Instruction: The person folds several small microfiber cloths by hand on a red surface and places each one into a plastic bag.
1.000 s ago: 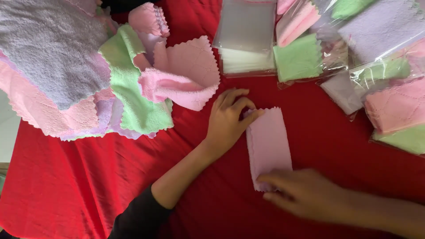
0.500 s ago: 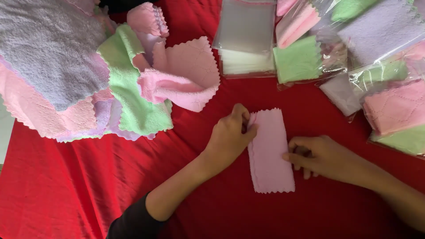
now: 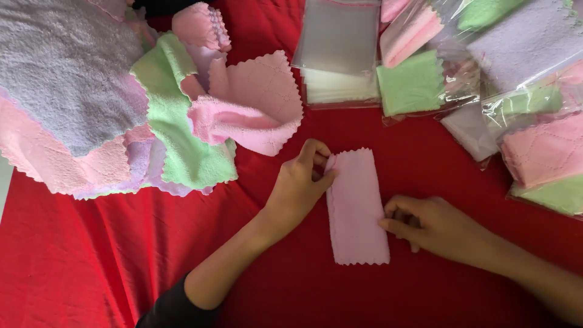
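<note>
Folded pink cloth (image 3: 356, 206) between both hands

Folded pink cloth (image 3: 356, 206) sits just right of centre frame, a tall narrow strip lying flat on red fabric, leaning slightly left at the top. Pale pink, soft nap, scalloped zigzag edges top and bottom. Its upper left corner is lifted and pinched; its right edge is touched midway down.
</note>
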